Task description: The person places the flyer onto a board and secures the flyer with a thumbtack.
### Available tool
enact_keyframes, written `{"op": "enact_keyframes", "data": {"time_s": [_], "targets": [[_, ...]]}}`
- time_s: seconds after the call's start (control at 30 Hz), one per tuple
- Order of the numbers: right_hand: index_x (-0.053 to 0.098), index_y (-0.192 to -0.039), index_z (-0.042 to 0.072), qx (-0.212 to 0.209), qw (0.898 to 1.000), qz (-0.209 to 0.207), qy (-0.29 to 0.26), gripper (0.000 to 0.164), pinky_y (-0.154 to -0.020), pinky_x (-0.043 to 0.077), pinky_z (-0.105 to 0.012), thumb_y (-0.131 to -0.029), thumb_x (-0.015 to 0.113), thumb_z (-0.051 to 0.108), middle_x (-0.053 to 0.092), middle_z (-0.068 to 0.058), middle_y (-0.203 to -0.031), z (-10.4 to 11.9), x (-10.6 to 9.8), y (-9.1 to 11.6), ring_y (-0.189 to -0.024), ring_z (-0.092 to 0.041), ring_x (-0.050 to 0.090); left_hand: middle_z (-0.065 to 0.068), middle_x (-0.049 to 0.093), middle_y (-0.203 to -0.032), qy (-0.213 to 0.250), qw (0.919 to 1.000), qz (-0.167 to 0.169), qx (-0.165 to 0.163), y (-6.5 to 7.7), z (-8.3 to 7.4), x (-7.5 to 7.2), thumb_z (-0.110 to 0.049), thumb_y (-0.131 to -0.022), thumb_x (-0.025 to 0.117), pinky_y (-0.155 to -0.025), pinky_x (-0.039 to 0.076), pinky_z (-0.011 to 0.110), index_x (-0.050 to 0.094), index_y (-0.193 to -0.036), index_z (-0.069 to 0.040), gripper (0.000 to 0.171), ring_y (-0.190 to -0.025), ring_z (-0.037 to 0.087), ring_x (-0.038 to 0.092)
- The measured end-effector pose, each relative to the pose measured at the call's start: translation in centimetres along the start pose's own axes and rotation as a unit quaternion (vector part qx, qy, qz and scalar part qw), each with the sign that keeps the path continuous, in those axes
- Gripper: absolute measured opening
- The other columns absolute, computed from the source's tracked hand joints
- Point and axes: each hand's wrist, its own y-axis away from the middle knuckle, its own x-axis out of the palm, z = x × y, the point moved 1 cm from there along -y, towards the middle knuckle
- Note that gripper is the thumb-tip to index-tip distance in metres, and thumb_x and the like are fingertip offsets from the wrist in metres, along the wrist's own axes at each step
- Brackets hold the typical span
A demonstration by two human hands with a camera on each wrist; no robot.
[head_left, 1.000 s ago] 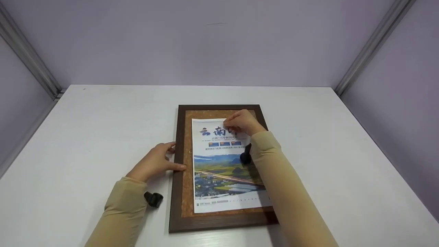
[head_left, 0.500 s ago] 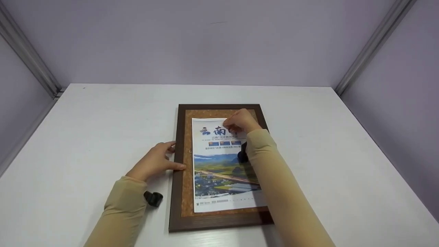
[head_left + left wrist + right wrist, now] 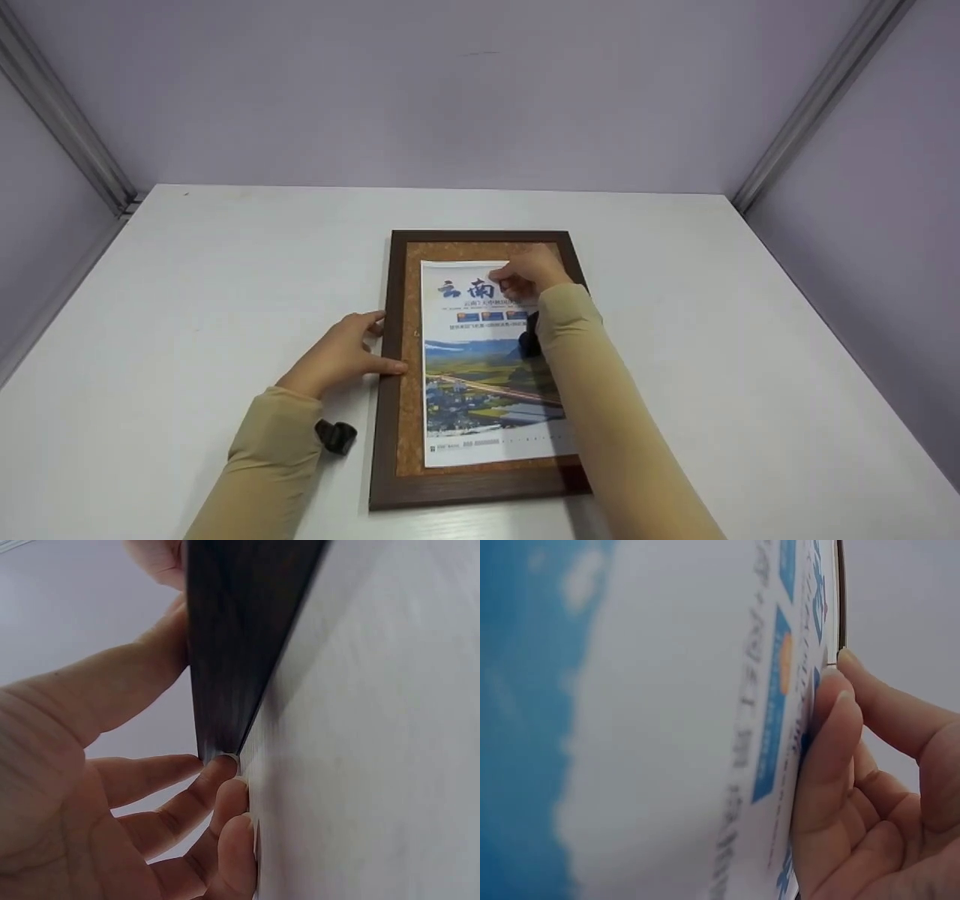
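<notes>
A corkboard (image 3: 413,405) with a dark brown wooden frame lies flat on the white table. On it rests a paper poster (image 3: 480,390) with blue lettering and a landscape photo. My left hand (image 3: 341,356) grips the frame's left side: thumb on top, fingers against the outer edge, as the left wrist view shows. Near the poster's top edge, my right hand (image 3: 531,271) has thumb and fingers bent together right at the paper. In the right wrist view a small pale piece (image 3: 826,660) shows by its fingertips, mostly hidden. That hand and sleeve cover the poster's right side.
The white table (image 3: 750,360) surrounds the board on every side. Behind it stands a pale lilac wall (image 3: 480,112), with side panels and metal posts at left and right. A black wrist camera (image 3: 336,436) sits beside the left sleeve.
My right forearm has swung slightly left, and the right hand has tilted a little lower at nearly the same spot. The left hand, board and poster keep their places.
</notes>
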Motion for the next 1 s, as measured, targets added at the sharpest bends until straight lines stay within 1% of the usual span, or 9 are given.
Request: {"op": "enact_keyframes", "data": {"time_s": [0.1,0.2,0.33,0.5,0.6,0.73,0.83,0.9,1.0], "targets": [[0.068,-0.088,0.000,0.010,1.000,0.008,-0.013,0.013,-0.047,0.048,-0.020,-0.084,0.079,0.006,0.062,-0.004,-0.061,-0.06,-0.07,-0.04,-0.047,-0.010,0.055,0.028,0.046,-0.142,0.001,1.0000,-0.003,-0.003,0.02,0.05,-0.01,-0.032,-0.079,0.085,-0.104,0.043,0.055,0.029,-0.153,0.005,0.100,-0.125,0.044,0.051],[0.068,-0.086,0.000,0.009,1.000,0.010,-0.014,0.013,-0.046,0.049,-0.021,-0.083,0.079,0.006,0.062,-0.004,-0.060,-0.08,-0.15,-0.10,-0.046,-0.010,0.055,0.028,0.047,-0.142,0.003,1.0000,-0.004,-0.003,0.00,0.01,0.04,-0.032,-0.079,0.085,-0.105,0.043,0.055,0.029,-0.153,0.005,0.100,-0.125,0.044,0.051],[0.068,-0.083,0.000,0.005,1.000,0.005,-0.003,0.013,-0.046,0.048,-0.022,-0.083,0.079,0.006,0.061,-0.004,-0.059,-0.21,-0.19,-0.16,-0.047,-0.011,0.055,0.028,0.047,-0.143,0.002,1.0000,-0.003,0.000,0.01,-0.09,0.14,-0.032,-0.079,0.085,-0.105,0.043,0.055,0.029,-0.152,0.005,0.099,-0.125,0.045,0.051],[0.069,-0.079,-0.001,-0.005,1.000,0.002,0.021,0.013,-0.045,0.048,-0.022,-0.084,0.079,0.006,0.062,-0.004,-0.058,-0.35,-0.18,-0.02,-0.046,-0.011,0.056,0.027,0.046,-0.145,0.003,1.0000,0.001,-0.008,0.12,-0.14,0.27,-0.033,-0.079,0.085,-0.107,0.042,0.056,0.029,-0.153,0.003,0.099,-0.127,0.046,0.049],[0.069,-0.078,0.000,-0.013,0.999,0.001,0.034,0.013,-0.046,0.049,-0.022,-0.084,0.079,0.007,0.062,-0.004,-0.057,-0.40,-0.15,-0.04,-0.046,-0.011,0.057,0.027,0.045,-0.146,0.004,1.0000,0.003,-0.008,0.14,-0.11,0.26,-0.033,-0.079,0.084,-0.108,0.041,0.056,0.028,-0.154,0.002,0.100,-0.129,0.046,0.048],[0.071,-0.082,-0.001,-0.021,0.998,-0.005,0.052,0.013,-0.047,0.050,-0.022,-0.084,0.079,0.009,0.062,-0.003,-0.057,-0.43,-0.10,-0.13,-0.047,-0.011,0.058,0.027,0.045,-0.146,0.003,1.0000,0.004,-0.004,0.04,-0.07,0.22,-0.033,-0.080,0.084,-0.108,0.041,0.056,0.027,-0.154,0.003,0.100,-0.130,0.046,0.048],[0.071,-0.089,-0.003,-0.023,0.998,-0.003,0.066,0.016,-0.047,0.050,-0.021,-0.085,0.079,0.011,0.062,-0.002,-0.058,-0.38,-0.12,-0.12,-0.048,-0.010,0.058,0.027,0.045,-0.147,0.004,1.0000,0.004,-0.003,-0.06,-0.02,0.14,-0.034,-0.080,0.084,-0.108,0.041,0.056,0.027,-0.154,0.002,0.101,-0.130,0.045,0.048],[0.070,-0.096,-0.003,-0.022,0.998,0.004,0.067,0.021,-0.048,0.050,-0.021,-0.087,0.078,0.014,0.063,-0.003,-0.060,-0.39,-0.18,-0.04,-0.049,-0.010,0.058,0.027,0.044,-0.147,0.005,1.0000,0.005,-0.004,-0.06,0.03,0.13,-0.034,-0.080,0.084,-0.108,0.041,0.055,0.027,-0.154,0.002,0.101,-0.130,0.045,0.048],[0.067,-0.107,-0.004,-0.018,0.998,0.019,0.056,0.035,-0.052,0.052,-0.022,-0.090,0.075,0.026,0.064,-0.006,-0.069,-0.43,-0.39,0.17,-0.053,-0.011,0.060,0.027,0.045,-0.147,0.004,1.0000,0.004,-0.004,-0.08,0.16,0.20,-0.034,-0.080,0.084,-0.107,0.042,0.055,0.027,-0.154,0.002,0.101,-0.129,0.045,0.048]]}}
